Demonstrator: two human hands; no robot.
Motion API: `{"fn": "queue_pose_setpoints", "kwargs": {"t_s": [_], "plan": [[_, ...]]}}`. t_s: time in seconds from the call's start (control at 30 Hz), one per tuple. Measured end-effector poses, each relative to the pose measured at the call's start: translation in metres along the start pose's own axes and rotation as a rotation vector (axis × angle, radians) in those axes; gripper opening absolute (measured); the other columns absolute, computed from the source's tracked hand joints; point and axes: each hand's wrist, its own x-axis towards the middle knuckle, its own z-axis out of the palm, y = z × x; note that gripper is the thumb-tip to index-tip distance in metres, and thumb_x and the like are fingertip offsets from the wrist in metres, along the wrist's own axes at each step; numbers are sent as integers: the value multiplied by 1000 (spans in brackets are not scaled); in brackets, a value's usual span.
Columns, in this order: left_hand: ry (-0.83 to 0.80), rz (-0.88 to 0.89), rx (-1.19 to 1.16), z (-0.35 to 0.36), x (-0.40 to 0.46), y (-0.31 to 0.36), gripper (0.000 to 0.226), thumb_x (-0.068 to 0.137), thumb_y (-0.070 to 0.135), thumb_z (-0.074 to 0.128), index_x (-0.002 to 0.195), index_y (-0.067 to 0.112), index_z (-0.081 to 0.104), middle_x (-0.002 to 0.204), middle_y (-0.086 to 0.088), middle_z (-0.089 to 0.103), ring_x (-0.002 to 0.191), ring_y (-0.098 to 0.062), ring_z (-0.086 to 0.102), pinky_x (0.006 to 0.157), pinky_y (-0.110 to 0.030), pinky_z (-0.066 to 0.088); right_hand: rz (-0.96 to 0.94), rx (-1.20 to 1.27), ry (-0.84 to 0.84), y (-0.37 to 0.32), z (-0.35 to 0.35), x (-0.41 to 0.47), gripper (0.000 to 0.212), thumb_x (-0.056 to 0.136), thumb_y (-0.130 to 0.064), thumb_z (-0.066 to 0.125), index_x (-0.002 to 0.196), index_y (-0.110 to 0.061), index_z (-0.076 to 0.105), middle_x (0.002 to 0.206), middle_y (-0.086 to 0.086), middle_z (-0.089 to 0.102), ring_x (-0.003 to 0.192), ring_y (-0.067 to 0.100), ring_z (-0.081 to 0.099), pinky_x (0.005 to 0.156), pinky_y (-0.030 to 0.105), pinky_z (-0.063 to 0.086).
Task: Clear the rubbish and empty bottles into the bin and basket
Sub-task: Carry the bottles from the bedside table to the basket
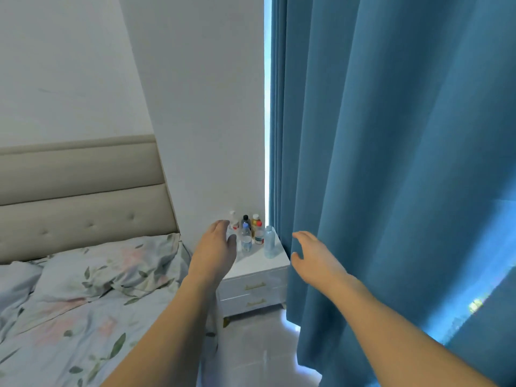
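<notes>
I have both arms stretched out toward the small white table in the far corner, between the bed on the left and the blue curtain on the right. My left hand reaches over the table's left edge with fingers relaxed and slightly bent, holding nothing; it sits in front of a clear bottle with a white cap, and I cannot tell whether it touches it. My right hand hovers just right of the table against the curtain, fingers spread and loosely curved, empty too. The bottles stand upright in a cluster at the far end of the tabletop: a blue-capped one, a dark-capped one, a yellowish one, a red-capped one and a clear one nearest the curtain. The table front shows two drawers with gold handles.
</notes>
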Motion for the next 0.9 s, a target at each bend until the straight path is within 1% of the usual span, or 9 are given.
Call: {"fn": "queue_pose_setpoints", "kwargs": {"t_s": [0.1, 0.2, 0.37, 0.43, 0.53, 0.63, 0.7, 0.77, 0.9], "plan": [[28, -52, -64, 7, 54, -4, 44, 99, 24, 46, 141, 10, 43, 145, -3, 44, 130, -21, 45, 103, -29, 34, 16, 48, -32, 8, 8, 60, 53, 97, -20, 42, 148, -19, 27, 154, -5, 26, 140, 17, 29, 111, 31, 29], [71, -106, -118, 14, 111, -22, 45, 98, 25, 49, 141, 12, 44, 143, -4, 48, 126, -24, 48, 103, -31, 36, 68, 110, -8, 17, 20, 128, 52, 97, -20, 43, 147, -19, 29, 155, -4, 27, 140, 18, 29, 111, 30, 28], [48, -173, -166, 50, 201, -82, 47, 97, 28, 51, 142, 16, 43, 144, -3, 47, 131, -19, 44, 106, -32, 35, 173, 256, 3, 26, 55, 234, 49, 96, -18, 45, 145, -17, 35, 151, 0, 34, 137, 19, 34, 107, 28, 30], [26, -216, -196, 80, 238, -110, 47, 97, 29, 50, 142, 17, 42, 145, -2, 47, 132, -19, 43, 106, -34, 36, 224, 304, 16, 30, 74, 281, 49, 96, -20, 47, 144, -19, 36, 149, 1, 37, 134, 21, 38, 105, 30, 33], [-51, -241, -255, 131, 295, -147, 45, 97, 30, 50, 140, 20, 44, 143, -1, 48, 130, -17, 45, 102, -31, 37, 289, 355, 62, 40, 104, 352, 49, 96, -21, 48, 143, -21, 38, 147, 1, 40, 130, 22, 42, 103, 32, 37], [-77, -297, -287, 188, 340, -190, 44, 97, 30, 51, 140, 22, 44, 143, 1, 48, 130, -15, 44, 98, -24, 35, 362, 379, 99, 60, 142, 419, 45, 95, -16, 49, 139, -19, 44, 141, 4, 47, 124, 22, 46, 92, 26, 37], [-99, -337, -295, 224, 358, -214, 44, 97, 30, 51, 140, 22, 44, 142, 3, 49, 126, -13, 47, 94, -21, 34, 401, 386, 119, 79, 168, 454, 44, 95, -15, 49, 138, -17, 45, 140, 5, 48, 126, 23, 45, 92, 26, 35], [-133, -377, -296, 265, 373, -242, 43, 97, 29, 51, 138, 22, 45, 140, 4, 51, 118, -11, 50, 91, -23, 36, 440, 394, 121, 102, 201, 490, 44, 95, -14, 49, 139, -16, 45, 141, 6, 47, 127, 24, 44, 95, 28, 37], [-200, -421, -293, 347, 388, -297, 47, 96, 36, 51, 141, 25, 42, 141, 6, 50, 118, -21, 54, 97, -31, 42, 512, 429, 135, 160, 275, 544, 47, 94, -19, 51, 140, -19, 42, 140, 4, 46, 123, 22, 46, 92, 29, 39]]}}
